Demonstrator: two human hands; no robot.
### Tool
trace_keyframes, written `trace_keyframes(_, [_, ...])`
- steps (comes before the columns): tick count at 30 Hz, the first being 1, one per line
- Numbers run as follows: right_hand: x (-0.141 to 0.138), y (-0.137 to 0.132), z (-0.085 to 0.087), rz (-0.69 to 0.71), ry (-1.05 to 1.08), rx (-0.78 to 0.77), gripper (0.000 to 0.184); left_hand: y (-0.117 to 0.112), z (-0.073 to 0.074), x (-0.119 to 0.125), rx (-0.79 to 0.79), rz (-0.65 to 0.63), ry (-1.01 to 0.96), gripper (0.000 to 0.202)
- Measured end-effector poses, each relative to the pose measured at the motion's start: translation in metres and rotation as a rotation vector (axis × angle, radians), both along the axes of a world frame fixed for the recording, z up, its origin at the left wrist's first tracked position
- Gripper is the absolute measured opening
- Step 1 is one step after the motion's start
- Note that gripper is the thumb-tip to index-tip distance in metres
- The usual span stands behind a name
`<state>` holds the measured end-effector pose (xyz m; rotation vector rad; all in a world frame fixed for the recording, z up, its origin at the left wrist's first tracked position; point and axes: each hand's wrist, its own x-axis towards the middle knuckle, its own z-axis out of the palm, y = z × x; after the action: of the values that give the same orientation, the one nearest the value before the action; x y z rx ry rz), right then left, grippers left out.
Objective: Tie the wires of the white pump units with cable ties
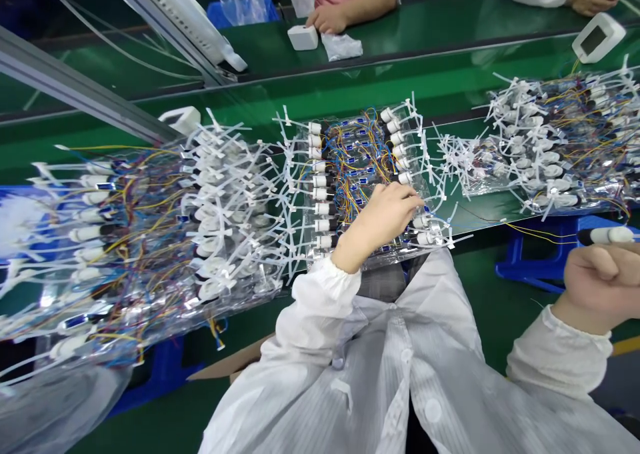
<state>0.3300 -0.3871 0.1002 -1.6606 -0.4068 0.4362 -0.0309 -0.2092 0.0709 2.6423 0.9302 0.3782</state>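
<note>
Right hand (607, 274) is cut off at the right frame edge. Its fingers are curled tight around a white cylinder (613, 235) with a black end; the grip side is partly out of view. Thin yellow wires (537, 233) run from that end toward the middle batch (360, 163).

Middle batch sits on the table (483, 214) right in front of the person, on clear plastic: two columns of white cylinders, wiring between. Left hand (387, 211) is over its lower right part and covers several units. Fingertips point down into the wiring; can't tell whether they pinch anything, contact is hidden.

Left batch (150, 221) and right batch (555, 147) flank it; the right one is cropped by the frame. White ties overlap too much to count.

Text: print on the small blue parts (361, 172) is too small to read. White device (599, 39) top right has a grey screen, content illegible. Across the table, a co-worker's hand (327, 19) touches another white unit (303, 37).
</note>
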Motion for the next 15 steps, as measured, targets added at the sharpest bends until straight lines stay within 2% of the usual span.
trace_keyframes(3, [-0.001,-0.009,-0.006,-0.074,0.077,0.172,0.051,0.012,-0.009,0.017,-0.017,-0.106,0.085,0.040])
trace_keyframes(6, [0.001,-0.015,-0.011,-0.057,0.058,0.139,0.052,0.023,-0.013,0.023,-0.019,-0.158,0.129,0.033])
trace_keyframes(11, [-0.012,-0.012,-0.015,0.105,-0.018,0.002,0.056,0.039,-0.003,0.023,-0.040,-0.224,0.134,0.014])
trace_keyframes(15, [-0.031,-0.010,-0.014,0.279,-0.027,0.145,0.070,0.038,0.010,0.017,-0.152,-0.164,-0.018,0.007])
